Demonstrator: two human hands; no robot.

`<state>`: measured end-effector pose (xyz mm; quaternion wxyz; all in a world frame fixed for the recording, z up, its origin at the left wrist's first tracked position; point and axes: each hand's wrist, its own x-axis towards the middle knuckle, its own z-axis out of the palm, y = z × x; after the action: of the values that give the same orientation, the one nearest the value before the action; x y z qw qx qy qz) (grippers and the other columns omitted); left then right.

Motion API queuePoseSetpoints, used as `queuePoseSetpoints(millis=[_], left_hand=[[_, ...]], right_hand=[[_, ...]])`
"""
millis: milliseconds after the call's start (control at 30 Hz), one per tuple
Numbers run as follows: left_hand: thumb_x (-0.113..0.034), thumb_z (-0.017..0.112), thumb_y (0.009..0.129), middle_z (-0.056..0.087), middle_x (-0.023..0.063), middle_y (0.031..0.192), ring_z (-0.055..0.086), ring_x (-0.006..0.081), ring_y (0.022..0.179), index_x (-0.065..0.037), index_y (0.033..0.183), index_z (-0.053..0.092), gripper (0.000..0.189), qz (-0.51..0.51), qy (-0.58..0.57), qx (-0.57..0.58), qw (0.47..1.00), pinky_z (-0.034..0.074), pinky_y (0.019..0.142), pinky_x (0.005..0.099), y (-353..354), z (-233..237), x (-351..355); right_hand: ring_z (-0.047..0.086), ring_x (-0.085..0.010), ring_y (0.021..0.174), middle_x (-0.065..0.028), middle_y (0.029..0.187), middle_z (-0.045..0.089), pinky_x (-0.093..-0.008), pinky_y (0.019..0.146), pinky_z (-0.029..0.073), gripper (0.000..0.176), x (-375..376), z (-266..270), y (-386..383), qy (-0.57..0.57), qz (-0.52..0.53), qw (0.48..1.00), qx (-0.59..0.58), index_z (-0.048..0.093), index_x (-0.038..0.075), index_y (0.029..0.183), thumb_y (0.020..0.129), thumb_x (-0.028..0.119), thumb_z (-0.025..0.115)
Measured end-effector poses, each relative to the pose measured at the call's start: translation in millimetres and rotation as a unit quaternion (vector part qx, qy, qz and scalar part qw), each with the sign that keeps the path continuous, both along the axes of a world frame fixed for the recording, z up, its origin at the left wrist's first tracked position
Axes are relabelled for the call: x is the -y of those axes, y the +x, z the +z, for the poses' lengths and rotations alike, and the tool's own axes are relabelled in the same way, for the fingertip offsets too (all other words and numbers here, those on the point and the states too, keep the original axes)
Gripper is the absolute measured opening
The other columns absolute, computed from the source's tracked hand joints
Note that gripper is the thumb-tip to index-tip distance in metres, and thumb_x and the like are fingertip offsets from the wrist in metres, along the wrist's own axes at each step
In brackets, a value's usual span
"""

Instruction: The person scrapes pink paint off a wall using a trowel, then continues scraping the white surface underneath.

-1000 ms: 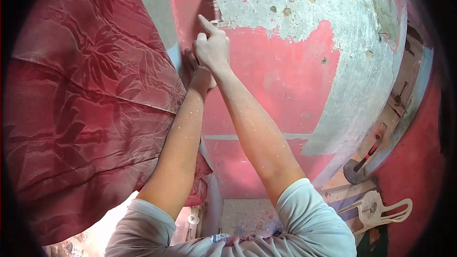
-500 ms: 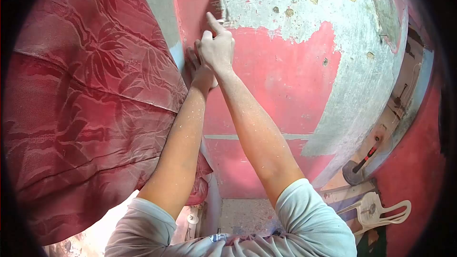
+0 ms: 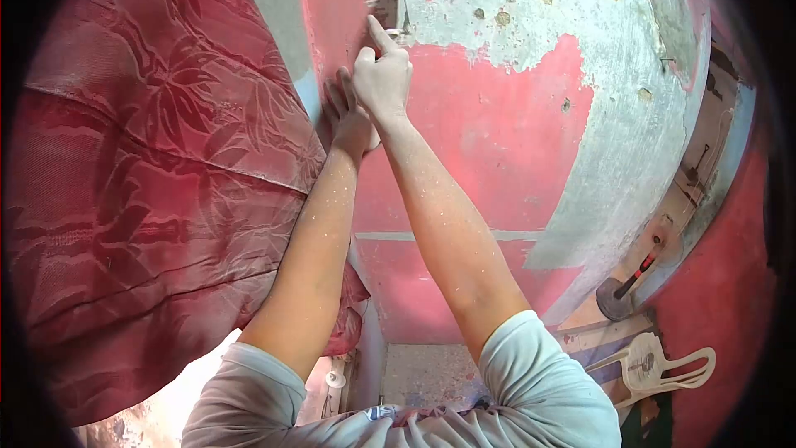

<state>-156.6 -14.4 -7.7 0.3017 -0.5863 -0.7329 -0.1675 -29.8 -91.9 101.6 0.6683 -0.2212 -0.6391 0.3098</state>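
In the head view my right hand (image 3: pixel 382 83) is closed round a scraper, its index finger stretched along the tool toward the blade. The broad scraper blade (image 3: pixel 401 2) lies against the wall at the border of pink paint and bare grey plaster. Most of the handle is hidden by the hand. Just below and to the left, my left hand (image 3: pixel 351 120) rests on the pink wall (image 3: pixel 481 149) with fingers spread, partly covered by my right wrist. Grey plaster (image 3: pixel 464 12) with small pits shows right of the blade.
A red patterned curtain (image 3: pixel 157 174) hangs along the left, close to my left arm. At the lower right are a hammer (image 3: pixel 615 299) with a black and red handle and a white plastic chair (image 3: pixel 647 365). A nail-like piece (image 3: pixel 668 60) sticks out of the wall.
The scraper and my right hand have shifted slightly right along the wall. A fresh pale scraped strip shows left of the blade. My left hand has stayed nearly in place.
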Motion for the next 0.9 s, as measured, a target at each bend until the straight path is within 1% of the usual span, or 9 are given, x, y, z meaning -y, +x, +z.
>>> queuePoseSetpoints(millis=[100, 233, 333, 467, 533, 600, 700, 800, 900], left_hand=[[-0.045, 0.049, 0.099, -0.025, 0.0276, 0.167, -0.027, 0.0605, 0.147, -0.011, 0.167, 0.003, 0.090, 0.112, -0.118, -0.112, 0.980, -0.008, 0.114, 0.0791, 10, 11, 1], [-0.046, 0.048, 0.099, -0.030, 0.0278, 0.165, -0.027, 0.0588, 0.148, -0.010, 0.167, 0.006, 0.088, 0.054, -0.047, 0.028, 0.997, -0.008, 0.117, 0.0750, 15, 14, 25], [-0.048, 0.049, 0.098, -0.032, 0.0279, 0.165, -0.028, 0.0578, 0.148, -0.009, 0.167, 0.008, 0.089, 0.081, -0.082, 0.036, 0.993, -0.008, 0.119, 0.0727, 21, 19, 27], [-0.050, 0.051, 0.097, -0.032, 0.0273, 0.165, -0.028, 0.0577, 0.149, -0.005, 0.166, 0.012, 0.091, 0.012, -0.023, 0.080, 0.996, -0.007, 0.120, 0.0708, 20, 18, 29], [-0.048, 0.050, 0.098, -0.031, 0.0274, 0.165, -0.027, 0.0579, 0.149, -0.004, 0.166, 0.014, 0.089, -0.011, 0.009, 0.092, 0.996, -0.007, 0.120, 0.0708, 15, 12, 25], [-0.048, 0.050, 0.098, -0.029, 0.0273, 0.166, -0.028, 0.0570, 0.149, -0.004, 0.166, 0.011, 0.090, 0.020, -0.021, 0.074, 0.997, -0.008, 0.120, 0.0701, 15, 12, 25], [-0.050, 0.050, 0.097, -0.028, 0.0267, 0.166, -0.027, 0.0564, 0.149, -0.004, 0.166, 0.007, 0.093, 0.036, -0.041, 0.073, 0.996, -0.008, 0.121, 0.0694, 23, 20, 32], [-0.049, 0.050, 0.097, -0.028, 0.0260, 0.167, -0.026, 0.0565, 0.150, -0.005, 0.166, 0.004, 0.094, 0.007, -0.016, 0.082, 0.997, -0.007, 0.121, 0.0694, 24, 19, 34], [-0.050, 0.053, 0.096, -0.029, 0.0232, 0.167, -0.028, 0.0559, 0.149, -0.007, 0.166, -0.006, 0.101, 0.026, -0.015, 0.061, 0.998, -0.008, 0.121, 0.0693, 11, 11, 15]], right_hand=[[0.070, -0.0427, 0.109, -0.0287, 0.117, 0.070, -0.0480, 0.097, 0.054, 0.056, -3, -5, -5, 0.060, -0.023, 0.997, 0.051, 0.063, 0.010, 0.141, 0.087, 0.011, 0.050], [0.068, -0.0413, 0.114, -0.0247, 0.123, 0.070, -0.0460, 0.102, 0.053, 0.056, 1, -3, 1, 0.004, -0.008, 1.000, -0.008, 0.064, 0.012, 0.141, 0.087, 0.011, 0.050], [0.070, -0.0214, 0.070, -0.0248, 0.103, 0.075, -0.0399, 0.075, 0.057, 0.057, -10, -7, -2, 0.067, -0.046, 0.994, 0.079, 0.064, 0.016, 0.142, 0.087, 0.012, 0.051], [0.068, -0.0203, 0.065, -0.0237, 0.097, 0.076, -0.0393, 0.072, 0.056, 0.057, -14, -10, -2, 0.062, -0.049, 0.996, -0.040, 0.064, 0.015, 0.143, 0.088, 0.012, 0.051], [0.072, -0.0223, 0.071, -0.0242, 0.122, 0.072, -0.0383, 0.075, 0.057, 0.056, -13, -9, 3, 0.069, -0.044, 0.993, 0.080, 0.063, 0.011, 0.143, 0.088, 0.010, 0.051], [0.073, -0.0245, 0.075, -0.0240, 0.129, 0.069, -0.0377, 0.079, 0.058, 0.056, -12, -10, 8, 0.050, -0.009, 0.998, 0.044, 0.063, 0.011, 0.142, 0.088, 0.010, 0.050], [0.074, -0.0238, 0.081, -0.0231, 0.128, 0.070, -0.0374, 0.083, 0.057, 0.056, -8, -11, 1, 0.080, -0.070, 0.994, -0.012, 0.063, 0.013, 0.143, 0.089, 0.012, 0.050], [0.071, -0.0419, 0.106, -0.0293, 0.119, 0.069, -0.0460, 0.095, 0.055, 0.056, -6, -11, 6, 0.061, -0.016, 0.994, 0.092, 0.065, 0.010, 0.140, 0.086, 0.011, 0.049], [0.068, -0.0410, 0.116, -0.0268, 0.126, 0.068, -0.0451, 0.103, 0.052, 0.056, 1, -7, 10, 0.025, -0.003, 0.999, 0.034, 0.064, 0.010, 0.140, 0.086, 0.011, 0.049]])
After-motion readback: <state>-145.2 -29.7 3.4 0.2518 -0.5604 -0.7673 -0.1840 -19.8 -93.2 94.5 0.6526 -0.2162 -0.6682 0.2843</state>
